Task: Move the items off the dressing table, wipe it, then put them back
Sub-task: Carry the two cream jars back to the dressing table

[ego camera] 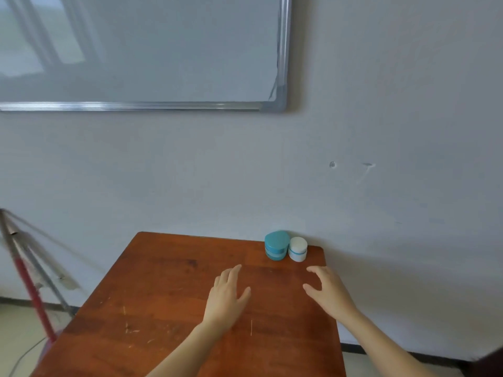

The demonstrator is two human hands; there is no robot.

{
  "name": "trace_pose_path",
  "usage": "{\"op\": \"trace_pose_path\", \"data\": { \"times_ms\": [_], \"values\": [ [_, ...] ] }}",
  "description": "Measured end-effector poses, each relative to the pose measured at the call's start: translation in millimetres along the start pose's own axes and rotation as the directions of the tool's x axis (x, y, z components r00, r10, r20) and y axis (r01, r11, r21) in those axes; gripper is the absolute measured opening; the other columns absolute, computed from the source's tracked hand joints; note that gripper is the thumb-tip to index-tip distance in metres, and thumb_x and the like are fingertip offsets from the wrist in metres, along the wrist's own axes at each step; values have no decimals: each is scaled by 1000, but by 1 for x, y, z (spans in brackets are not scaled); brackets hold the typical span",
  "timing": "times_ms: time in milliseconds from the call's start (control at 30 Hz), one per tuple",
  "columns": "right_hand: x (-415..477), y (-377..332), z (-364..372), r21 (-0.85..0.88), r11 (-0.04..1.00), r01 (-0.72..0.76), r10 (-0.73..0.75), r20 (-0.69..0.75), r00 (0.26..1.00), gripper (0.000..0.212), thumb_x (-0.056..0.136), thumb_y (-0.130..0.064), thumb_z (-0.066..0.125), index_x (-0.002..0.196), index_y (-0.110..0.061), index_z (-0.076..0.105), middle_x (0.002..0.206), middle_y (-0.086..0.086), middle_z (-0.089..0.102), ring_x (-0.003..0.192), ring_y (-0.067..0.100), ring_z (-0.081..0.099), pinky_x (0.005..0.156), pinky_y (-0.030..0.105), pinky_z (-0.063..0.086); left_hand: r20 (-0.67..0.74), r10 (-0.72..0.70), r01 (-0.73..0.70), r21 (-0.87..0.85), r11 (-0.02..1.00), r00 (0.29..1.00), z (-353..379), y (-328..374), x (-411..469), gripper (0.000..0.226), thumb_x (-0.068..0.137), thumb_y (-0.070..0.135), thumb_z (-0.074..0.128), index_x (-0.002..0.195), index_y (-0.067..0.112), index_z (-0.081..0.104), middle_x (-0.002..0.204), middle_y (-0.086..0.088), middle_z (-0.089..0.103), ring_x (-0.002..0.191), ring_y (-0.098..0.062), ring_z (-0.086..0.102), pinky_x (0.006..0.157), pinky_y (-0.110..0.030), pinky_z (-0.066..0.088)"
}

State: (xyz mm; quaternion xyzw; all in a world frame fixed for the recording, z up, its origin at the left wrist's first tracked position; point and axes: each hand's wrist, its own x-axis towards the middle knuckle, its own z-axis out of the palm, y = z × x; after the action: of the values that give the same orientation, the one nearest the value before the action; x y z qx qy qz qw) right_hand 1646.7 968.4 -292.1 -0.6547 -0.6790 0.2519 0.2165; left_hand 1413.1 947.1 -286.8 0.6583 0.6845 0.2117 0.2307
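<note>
A brown wooden dressing table stands against the white wall. At its far right corner a teal rounded container and a small white jar stand side by side, touching. My left hand hovers over the table's middle with fingers straight, holding nothing. My right hand is stretched out near the right edge, fingers spread and relaxed, a short way in front of the white jar and apart from it.
A whiteboard hangs on the wall above. At the left, a red pole and metal poles lean against the wall beside the table. The table's right edge lies just under my right hand.
</note>
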Motion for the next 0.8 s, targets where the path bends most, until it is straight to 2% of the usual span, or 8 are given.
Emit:
{"op": "trace_pose_path", "data": {
  "times_ms": [133, 233, 333, 433, 633, 733, 800],
  "values": [
    [30, 11, 22, 71, 996, -57, 54, 38, 998, 50, 87, -30, 57, 133, -21, 38, 129, 1, 45, 117, 14, 45, 93, 22, 39, 100, -56, 53, 30, 998, 993, 25, -8, 11, 58, 92, 39, 46, 143, 27, 20, 148, 5, 29, 134, -12, 28, 110, -30, 31],
    [54, 14, 30, 84, 994, -72, 75, -33, 997, 56, 86, -29, 58, 136, -20, 33, 121, 5, 48, 109, 17, 48, 88, 25, 43, 122, -64, 55, 73, 996, 990, 30, -14, 27, 60, 91, 39, 46, 143, 27, 20, 147, 6, 29, 134, -11, 28, 110, -29, 31],
    [77, 16, 32, 139, 988, -71, 88, -123, 988, 60, 82, -21, 65, 134, -15, 36, 117, 9, 50, 106, 21, 49, 86, 26, 42, 99, -47, 38, 93, 995, 994, 30, -10, 53, 61, 91, 39, 47, 143, 25, 19, 148, 5, 29, 135, -12, 27, 109, -28, 29],
    [95, 19, 35, 167, 985, -43, 67, -141, 988, 61, 78, -15, 69, 131, -13, 42, 115, 12, 52, 106, 23, 49, 87, 28, 42, 99, -5, -5, 96, 995, 995, 36, 5, 82, 64, 89, 39, 50, 143, 26, 19, 147, 5, 29, 134, -12, 28, 108, -29, 31],
    [119, 29, 46, 167, 986, -23, 52, -169, 984, 54, 75, -16, 72, 124, -10, 50, 117, 9, 57, 110, 24, 49, 92, 32, 42, 126, 57, -70, 100, 993, 990, 65, 30, 131, 72, 82, 41, 59, 141, 25, 22, 141, 3, 33, 127, -13, 31, 101, -24, 31],
    [125, 30, 49, 199, 980, -29, 62, -162, 985, 50, 77, -19, 71, 123, -13, 51, 117, 7, 57, 110, 23, 51, 92, 35, 44, 122, 41, -57, 129, 990, 992, 76, 33, 145, 78, 79, 44, 61, 142, 24, 20, 139, 2, 33, 126, -15, 32, 100, -26, 33],
    [126, 30, 49, 226, 974, -35, 76, -176, 982, 48, 76, -21, 72, 119, -14, 53, 116, 4, 58, 109, 21, 52, 91, 32, 43, 114, 23, -36, 114, 993, 993, 83, 36, 151, 80, 78, 44, 63, 143, 23, 20, 136, 0, 35, 124, -17, 35, 98, -28, 36]
  ]
}}
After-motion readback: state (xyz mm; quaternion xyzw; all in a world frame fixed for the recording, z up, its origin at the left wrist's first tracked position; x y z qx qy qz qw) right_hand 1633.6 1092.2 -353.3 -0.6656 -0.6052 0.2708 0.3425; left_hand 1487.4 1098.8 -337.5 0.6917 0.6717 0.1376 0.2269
